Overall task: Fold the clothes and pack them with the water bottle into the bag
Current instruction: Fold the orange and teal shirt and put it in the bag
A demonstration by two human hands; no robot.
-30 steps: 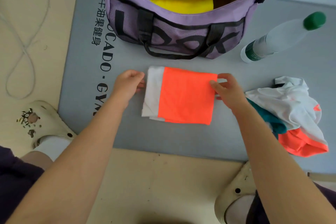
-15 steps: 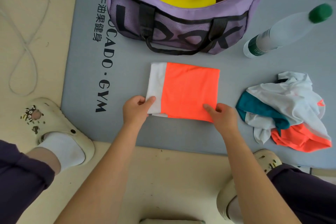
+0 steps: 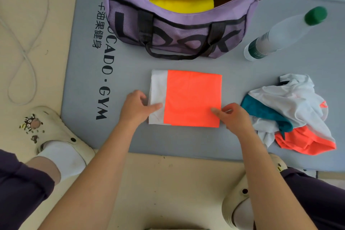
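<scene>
Head view: the folded orange shirt (image 3: 192,99) lies flat on the mat (image 3: 130,142), just before the bag (image 3: 177,15). The left hand (image 3: 137,107) pinches its near-left white edge; the right hand (image 3: 233,117) pinches the near-right corner. Best to lift both corners together, keeping the fold square.

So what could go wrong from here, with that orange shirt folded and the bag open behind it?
The left hand and right hand pinch only the near corners of the folded orange shirt, so lifting it that way could let the fold fall open. The bag opening looks narrow, with something yellow already inside, so the shirt may bunch going in. The water bottle stands close beside the bag and could get knocked over.
</scene>
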